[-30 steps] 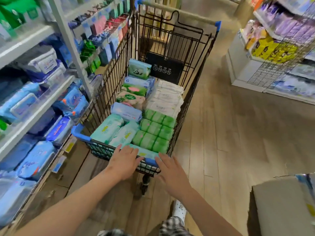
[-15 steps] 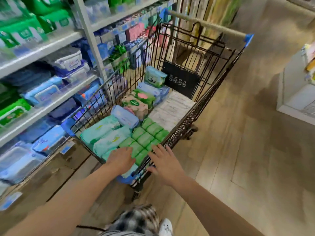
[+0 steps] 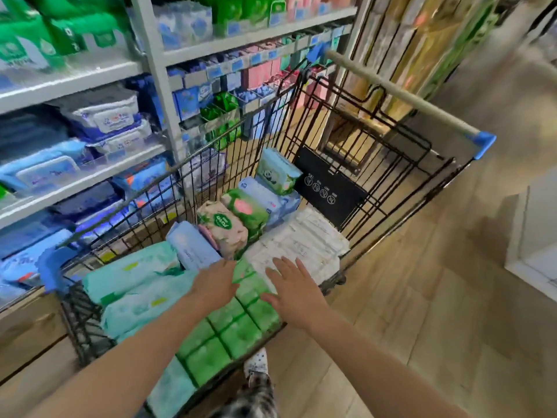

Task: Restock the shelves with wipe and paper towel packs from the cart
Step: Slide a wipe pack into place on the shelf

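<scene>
Hovering over the green multipack (image 3: 229,333), lower centre — left hand (image 3: 215,286), right hand (image 3: 294,294), fingers apart, holding nothing; probably light, squashy, slick — best clasped by both sides.

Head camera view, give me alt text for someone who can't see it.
An open left hand and right hand reach over green plastic-wrapped packs in a black wire shopping cart full of wipe packs, beside grey metal shelves of blue packs.

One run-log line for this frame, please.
stage: pick not yet begun | left hand: open, above green packs | right hand: open, at white packs near edge | held: nothing | cart: beside shelves
</scene>
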